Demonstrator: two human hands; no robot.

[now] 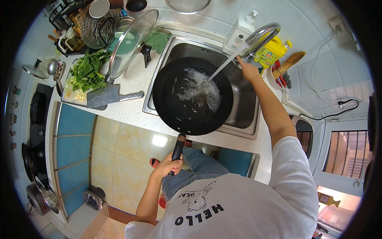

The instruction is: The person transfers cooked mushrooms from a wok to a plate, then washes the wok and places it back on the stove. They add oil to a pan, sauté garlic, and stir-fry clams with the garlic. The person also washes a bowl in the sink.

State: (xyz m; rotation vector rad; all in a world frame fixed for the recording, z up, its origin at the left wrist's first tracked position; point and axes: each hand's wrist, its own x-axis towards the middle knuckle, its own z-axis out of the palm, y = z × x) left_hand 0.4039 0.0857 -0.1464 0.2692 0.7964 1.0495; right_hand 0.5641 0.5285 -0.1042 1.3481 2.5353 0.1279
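My left hand is closed around the black handle of a dark wok. The wok rests over the stainless steel sink, its near rim reaching past the counter edge. Water streams from the chrome faucet into the wok and churns up white foam over a shallow pool. At the faucet's base is my right hand, index finger extended against the metal. The faucet's lever is mostly hidden there, so a grip cannot be made out.
A cleaver lies across the cutting board, beside chopped leafy greens. A glass lid leans upright left of the sink. Behind the faucet stand a white pump bottle, a yellow jug and a brush holder.
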